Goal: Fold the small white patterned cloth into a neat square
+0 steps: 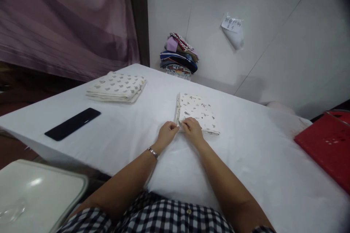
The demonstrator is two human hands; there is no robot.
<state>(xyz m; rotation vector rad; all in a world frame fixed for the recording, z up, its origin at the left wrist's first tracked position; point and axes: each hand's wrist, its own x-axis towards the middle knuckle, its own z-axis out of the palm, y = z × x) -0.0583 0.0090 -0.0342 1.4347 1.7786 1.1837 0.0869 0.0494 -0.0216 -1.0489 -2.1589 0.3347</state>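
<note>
A folded white cloth (199, 111) with small dark printed figures lies on the white-covered table (136, 127) in front of me. My left hand (167, 133) pinches its near left corner. Right beside it, my right hand (192, 128) bends over the same corner with its fingers closed on the cloth's edge. The fingertips of both hands almost meet there. Farther left rests a second folded cloth (117, 86), cream with grey printed shapes, touched by neither hand.
A black phone-like slab (73, 123) lies at the table's left. Folded clothes (179, 56) are stacked past the far edge by the wall. A red object (325, 142) sits at right, a pale plastic seat or lid (41, 193) at lower left. A mauve curtain (68, 22) hangs behind.
</note>
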